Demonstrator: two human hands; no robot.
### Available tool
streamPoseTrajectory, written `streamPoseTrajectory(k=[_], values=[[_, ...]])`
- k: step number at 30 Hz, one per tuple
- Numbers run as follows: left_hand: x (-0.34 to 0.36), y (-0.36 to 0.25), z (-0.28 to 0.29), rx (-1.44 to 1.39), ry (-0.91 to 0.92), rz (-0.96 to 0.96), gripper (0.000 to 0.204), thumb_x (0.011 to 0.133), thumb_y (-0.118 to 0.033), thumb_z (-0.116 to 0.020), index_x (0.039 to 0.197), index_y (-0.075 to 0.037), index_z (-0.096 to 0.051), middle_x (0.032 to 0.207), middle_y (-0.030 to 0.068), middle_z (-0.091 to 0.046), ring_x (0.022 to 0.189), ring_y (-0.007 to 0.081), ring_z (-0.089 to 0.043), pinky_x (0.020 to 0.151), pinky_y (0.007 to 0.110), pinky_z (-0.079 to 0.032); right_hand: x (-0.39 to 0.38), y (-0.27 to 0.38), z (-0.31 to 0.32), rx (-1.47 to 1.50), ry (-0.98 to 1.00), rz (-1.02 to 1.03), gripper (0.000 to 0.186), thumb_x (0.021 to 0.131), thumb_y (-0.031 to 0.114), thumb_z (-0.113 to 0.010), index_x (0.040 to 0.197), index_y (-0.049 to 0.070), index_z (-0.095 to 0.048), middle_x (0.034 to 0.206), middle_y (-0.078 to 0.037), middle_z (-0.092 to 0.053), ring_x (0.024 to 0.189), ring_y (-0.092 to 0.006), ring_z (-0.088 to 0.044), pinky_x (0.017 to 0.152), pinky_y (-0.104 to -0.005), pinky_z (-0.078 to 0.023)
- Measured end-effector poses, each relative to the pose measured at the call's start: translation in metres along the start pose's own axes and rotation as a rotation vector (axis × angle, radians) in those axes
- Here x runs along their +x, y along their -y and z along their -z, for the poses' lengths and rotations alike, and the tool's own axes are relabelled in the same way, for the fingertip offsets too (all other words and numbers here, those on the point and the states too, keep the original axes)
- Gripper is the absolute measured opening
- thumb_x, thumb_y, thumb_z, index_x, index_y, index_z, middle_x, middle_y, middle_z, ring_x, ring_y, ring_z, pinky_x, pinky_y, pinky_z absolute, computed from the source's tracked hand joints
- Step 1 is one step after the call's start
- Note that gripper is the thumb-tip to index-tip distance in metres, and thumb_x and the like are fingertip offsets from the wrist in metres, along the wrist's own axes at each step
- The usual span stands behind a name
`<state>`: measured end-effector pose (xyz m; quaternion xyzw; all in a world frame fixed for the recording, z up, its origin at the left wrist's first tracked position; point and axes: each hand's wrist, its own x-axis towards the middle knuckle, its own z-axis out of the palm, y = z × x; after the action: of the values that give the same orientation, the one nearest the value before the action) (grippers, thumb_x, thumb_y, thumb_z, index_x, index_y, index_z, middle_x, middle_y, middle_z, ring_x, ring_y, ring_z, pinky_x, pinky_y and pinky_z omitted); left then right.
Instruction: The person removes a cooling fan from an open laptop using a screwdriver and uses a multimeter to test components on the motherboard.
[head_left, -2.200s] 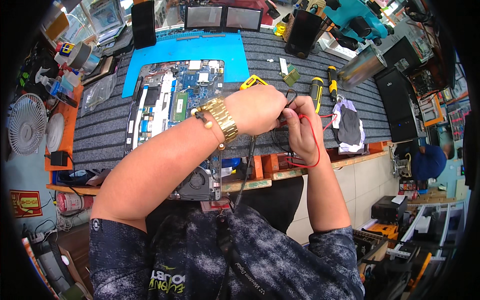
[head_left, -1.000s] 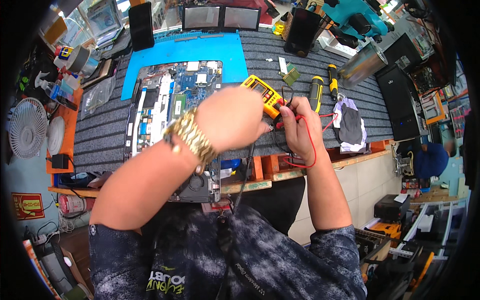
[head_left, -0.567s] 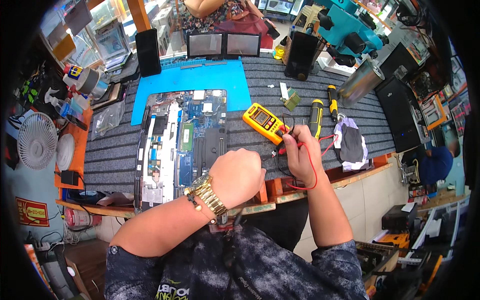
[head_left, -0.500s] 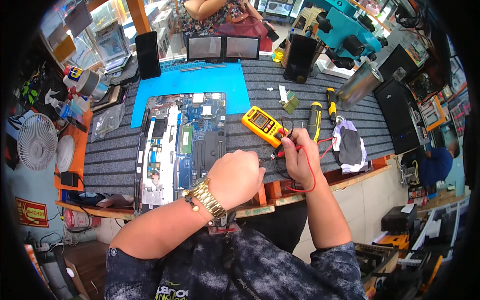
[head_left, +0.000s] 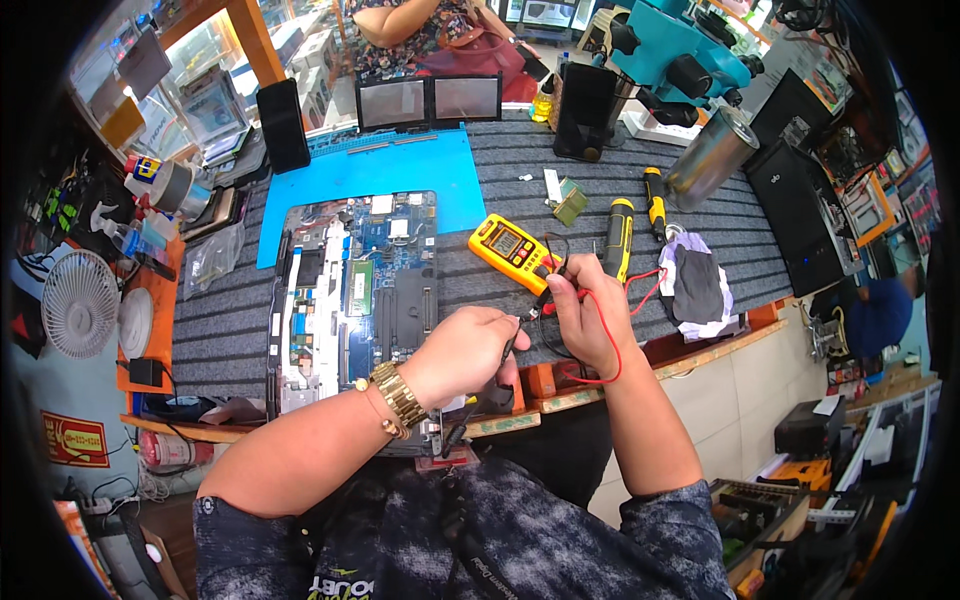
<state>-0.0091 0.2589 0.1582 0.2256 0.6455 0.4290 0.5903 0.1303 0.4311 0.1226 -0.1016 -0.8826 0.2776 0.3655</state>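
My left hand [head_left: 462,352], with a gold watch on its wrist, pinches a black cable [head_left: 508,345] near its plug end, right of the opened laptop [head_left: 395,260]. The laptop's blue circuit board and green memory module [head_left: 360,288] are exposed. Close beside the plug, my right hand [head_left: 592,315] is closed on the multimeter probes, whose tips I cannot clearly make out. A red test lead [head_left: 606,330] loops below that hand. Just beyond the hands lies the yellow multimeter [head_left: 512,252], its display lit.
A blue mat [head_left: 375,165] lies partly under the laptop. Yellow-black screwdrivers [head_left: 619,235], a cloth [head_left: 698,285] and a metal cylinder [head_left: 712,155] lie to the right. A teal microscope [head_left: 670,50] stands behind. Another person [head_left: 400,25] is across the bench.
My left hand has turned so that its fingers and the black cable show, and the plug has come nearer the probes. The whole view has shifted slightly.
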Motion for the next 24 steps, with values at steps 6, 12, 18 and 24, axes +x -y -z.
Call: streamPoseTrajectory(k=[6, 12, 18, 24], values=[[0.002, 0.010, -0.016, -0.157, -0.019, -0.040, 0.035, 0.120, -0.029, -0.047, 0.113, 0.000, -0.066, 0.077, 0.0076, -0.070, 0.065, 0.0145, -0.062, 0.060, 0.030, -0.049, 0.001, -0.002, -0.001, 0.020, -0.001, 0.002, 0.018, 0.106, 0.006, -0.075, 0.107, 0.004, -0.058, 0.081, -0.017, -0.071, 0.069, -0.0397, -0.074, 0.060, -0.0459, -0.056], [0.000, 0.012, -0.028, -0.307, -0.148, -0.017, 0.031, 0.122, -0.030, -0.049, 0.119, -0.002, -0.060, 0.070, 0.0001, -0.053, 0.058, 0.0113, -0.042, 0.055, 0.030, -0.036, 0.000, -0.001, 0.001, 0.020, 0.002, -0.016, 0.019, 0.106, 0.006, -0.075, 0.106, 0.005, -0.057, 0.080, -0.018, -0.070, 0.069, -0.0407, -0.073, 0.061, -0.0466, -0.056], [0.001, 0.018, -0.034, -0.380, -0.210, -0.041, 0.030, 0.121, -0.031, -0.051, 0.117, -0.002, -0.059, 0.070, -0.0017, -0.047, 0.057, 0.0100, -0.040, 0.053, 0.029, -0.033, 0.000, -0.001, 0.001, 0.026, 0.019, -0.033, 0.018, 0.106, 0.006, -0.075, 0.106, 0.005, -0.057, 0.079, -0.018, -0.070, 0.070, -0.0416, -0.073, 0.061, -0.0475, -0.055], [0.009, 0.020, -0.032, -0.367, -0.215, -0.058, 0.031, 0.119, -0.028, -0.051, 0.107, -0.002, -0.063, 0.069, -0.0037, -0.046, 0.055, 0.0088, -0.037, 0.051, 0.030, -0.029, 0.000, -0.001, 0.000, 0.052, 0.005, -0.029, 0.018, 0.106, 0.006, -0.074, 0.106, 0.005, -0.057, 0.078, -0.018, -0.069, 0.068, -0.0415, -0.073, 0.060, -0.0478, -0.055]])
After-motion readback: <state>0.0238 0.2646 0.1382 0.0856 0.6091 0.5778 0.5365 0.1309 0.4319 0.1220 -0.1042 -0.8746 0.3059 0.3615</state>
